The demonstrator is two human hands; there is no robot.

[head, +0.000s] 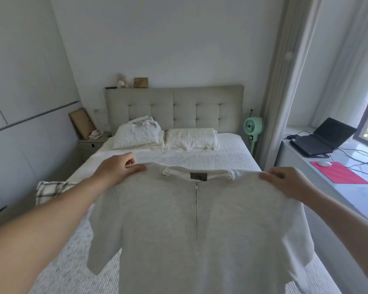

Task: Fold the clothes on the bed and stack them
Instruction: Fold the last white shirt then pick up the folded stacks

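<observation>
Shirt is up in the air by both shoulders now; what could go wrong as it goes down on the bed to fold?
The left hand and right hand only pinch the shirt at its shoulder edges, so one side could slip and bunch. The short sleeves hang loose and may tuck under when it is laid down. The checked garment lies at the left edge of the bed and could get nudged off.

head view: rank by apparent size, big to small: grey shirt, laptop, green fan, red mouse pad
1. Grey shirt, though it's nearest the camera, which inflates it.
2. Laptop and red mouse pad look about alike; not ranking them.
3. Green fan.
</observation>
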